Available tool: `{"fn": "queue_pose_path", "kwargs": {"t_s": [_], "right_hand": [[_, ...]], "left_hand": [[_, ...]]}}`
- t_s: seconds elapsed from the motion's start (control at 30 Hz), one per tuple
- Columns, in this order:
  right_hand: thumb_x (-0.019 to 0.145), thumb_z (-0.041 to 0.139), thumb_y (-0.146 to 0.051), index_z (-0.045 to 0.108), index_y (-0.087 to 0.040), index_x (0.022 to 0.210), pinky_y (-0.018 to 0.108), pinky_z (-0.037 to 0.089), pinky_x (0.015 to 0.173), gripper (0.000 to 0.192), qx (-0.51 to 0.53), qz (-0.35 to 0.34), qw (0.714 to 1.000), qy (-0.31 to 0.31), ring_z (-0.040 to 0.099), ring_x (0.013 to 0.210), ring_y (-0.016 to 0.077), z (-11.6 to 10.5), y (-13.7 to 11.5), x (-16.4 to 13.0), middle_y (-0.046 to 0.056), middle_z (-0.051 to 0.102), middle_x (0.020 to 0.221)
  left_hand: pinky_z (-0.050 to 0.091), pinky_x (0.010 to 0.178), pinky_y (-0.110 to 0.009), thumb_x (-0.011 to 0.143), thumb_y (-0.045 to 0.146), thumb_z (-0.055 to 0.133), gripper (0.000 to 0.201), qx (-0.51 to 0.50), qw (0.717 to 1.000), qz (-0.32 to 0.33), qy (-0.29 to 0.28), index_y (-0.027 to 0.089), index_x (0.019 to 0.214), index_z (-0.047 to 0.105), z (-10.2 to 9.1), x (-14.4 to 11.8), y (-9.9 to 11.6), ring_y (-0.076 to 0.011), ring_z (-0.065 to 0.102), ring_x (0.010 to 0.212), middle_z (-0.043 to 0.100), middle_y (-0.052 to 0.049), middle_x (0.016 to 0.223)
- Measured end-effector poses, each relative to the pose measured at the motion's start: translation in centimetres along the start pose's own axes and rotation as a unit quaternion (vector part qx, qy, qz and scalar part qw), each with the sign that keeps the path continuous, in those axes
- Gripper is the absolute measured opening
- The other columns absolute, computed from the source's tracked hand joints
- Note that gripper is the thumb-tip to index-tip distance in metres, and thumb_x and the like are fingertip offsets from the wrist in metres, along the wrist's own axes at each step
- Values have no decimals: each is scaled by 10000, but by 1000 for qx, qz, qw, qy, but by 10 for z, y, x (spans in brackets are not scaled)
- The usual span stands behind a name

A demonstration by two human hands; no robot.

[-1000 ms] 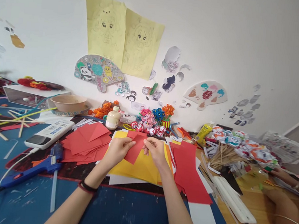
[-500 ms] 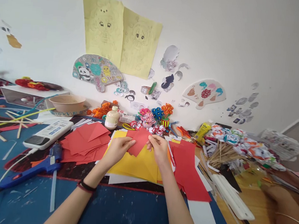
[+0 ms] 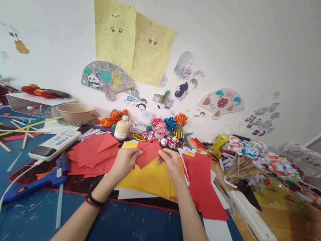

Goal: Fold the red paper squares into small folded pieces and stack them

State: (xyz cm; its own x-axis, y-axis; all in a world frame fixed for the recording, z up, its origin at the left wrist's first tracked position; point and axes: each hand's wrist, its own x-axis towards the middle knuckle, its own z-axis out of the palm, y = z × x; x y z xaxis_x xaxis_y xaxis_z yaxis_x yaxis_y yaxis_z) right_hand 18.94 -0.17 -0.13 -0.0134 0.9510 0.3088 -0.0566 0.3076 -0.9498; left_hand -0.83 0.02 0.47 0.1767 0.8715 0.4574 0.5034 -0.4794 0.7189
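A small red paper square (image 3: 149,154) is held up by its edges between my two hands, above a stack of yellow paper (image 3: 143,179). My left hand (image 3: 125,162) pinches its left edge between thumb and fingers. At the upper right edge my right hand (image 3: 171,162) has thumb and fingertips closed on it. To the left lies a loose pile of red paper pieces (image 3: 93,155). Longer red paper sheets (image 3: 209,189) lie to the right of my right hand, partly over white paper (image 3: 220,236).
A blue glue gun (image 3: 42,179) and a white power strip (image 3: 54,144) lie left. Behind the paper stand a cream bottle (image 3: 122,128) and small flower crafts (image 3: 160,127). Wooden sticks with wrapped tops (image 3: 241,168) lie right, near another person's blurred hand (image 3: 317,215).
The red square has tilted slightly and its right corner has turned while both hands keep hold. The view has shifted a little. The other person's hand at right has moved.
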Motion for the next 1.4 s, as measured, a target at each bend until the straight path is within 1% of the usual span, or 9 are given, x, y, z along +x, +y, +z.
{"fn": "queue_pose_path", "kwargs": {"t_s": [0.17, 0.27, 0.43, 0.6, 0.8, 0.93, 1.13, 1.3, 1.4], "right_hand": [[736, 669, -488, 640, -147, 670, 239, 388, 494, 348, -113, 27, 991, -63, 506, 513, 124, -3, 3, -3, -1, 571, 567], [763, 636, -505, 643, -151, 648, 238, 350, 491, 373, -183, 5, 981, -64, 472, 527, 123, -1, 3, -4, -2, 561, 571], [821, 603, -422, 686, -156, 737, 259, 398, 619, 291, -195, -54, 977, -65, 547, 672, 163, 2, 5, -2, 33, 650, 717], [819, 612, -413, 651, -161, 702, 257, 394, 631, 280, -213, -72, 973, -60, 544, 682, 170, 6, 6, -3, 22, 626, 691], [833, 595, -426, 566, -167, 670, 234, 359, 606, 307, -203, -81, 973, -70, 486, 651, 140, 6, 3, -4, -15, 539, 657], [838, 580, -437, 559, -165, 663, 231, 339, 594, 325, -209, -77, 972, -73, 458, 635, 134, 9, 8, -2, -20, 506, 640], [829, 563, -474, 504, -169, 573, 238, 283, 541, 403, -237, -90, 967, 5, 373, 560, 117, 12, 13, -1, -36, 427, 570], [828, 536, -492, 451, -184, 558, 244, 255, 521, 418, -242, -88, 961, 105, 335, 545, 117, -13, 12, 3, -43, 384, 552], [823, 534, -498, 406, -195, 541, 244, 254, 522, 433, -248, -92, 949, 170, 314, 546, 119, -23, 16, 5, -47, 357, 538]], "left_hand": [[324, 567, -236, 889, 314, 471, 319, 90, 991, 86, -51, 184, 696, 689, -3, 3, -6, -140, 548, 563, 673, -41, 629], [298, 580, -240, 897, 306, 466, 334, 117, 985, 96, -85, 180, 663, 670, -1, 2, -6, -139, 530, 578, 662, -40, 615], [242, 551, -256, 899, 329, 445, 356, 141, 978, 99, -113, 182, 617, 603, 6, -5, -1, -136, 492, 556, 617, -28, 587], [245, 540, -243, 900, 325, 394, 318, 67, 993, 47, -81, 182, 640, 508, 16, -9, 8, -128, 471, 563, 567, -3, 605], [287, 549, -230, 876, 331, 370, 272, -76, 991, -11, -110, 187, 664, 459, 26, -8, 9, -123, 458, 589, 534, 19, 644], [291, 559, -230, 831, 275, 373, 227, -87, 990, -10, -111, 188, 630, 431, 29, -7, 5, -121, 436, 587, 495, 32, 613], [258, 546, -233, 777, 248, 384, 216, -55, 993, -19, -100, 185, 570, 390, 28, -5, 6, -110, 376, 553, 418, 41, 551], [236, 529, -236, 748, 214, 396, 191, -29, 994, 0, -106, 186, 560, 373, 26, -6, 9, -105, 367, 536, 390, 44, 539], [236, 527, -239, 758, 209, 395, 201, 0, 996, -14, -88, 189, 559, 397, 22, -6, 8, -112, 393, 535, 413, 39, 536]]}}
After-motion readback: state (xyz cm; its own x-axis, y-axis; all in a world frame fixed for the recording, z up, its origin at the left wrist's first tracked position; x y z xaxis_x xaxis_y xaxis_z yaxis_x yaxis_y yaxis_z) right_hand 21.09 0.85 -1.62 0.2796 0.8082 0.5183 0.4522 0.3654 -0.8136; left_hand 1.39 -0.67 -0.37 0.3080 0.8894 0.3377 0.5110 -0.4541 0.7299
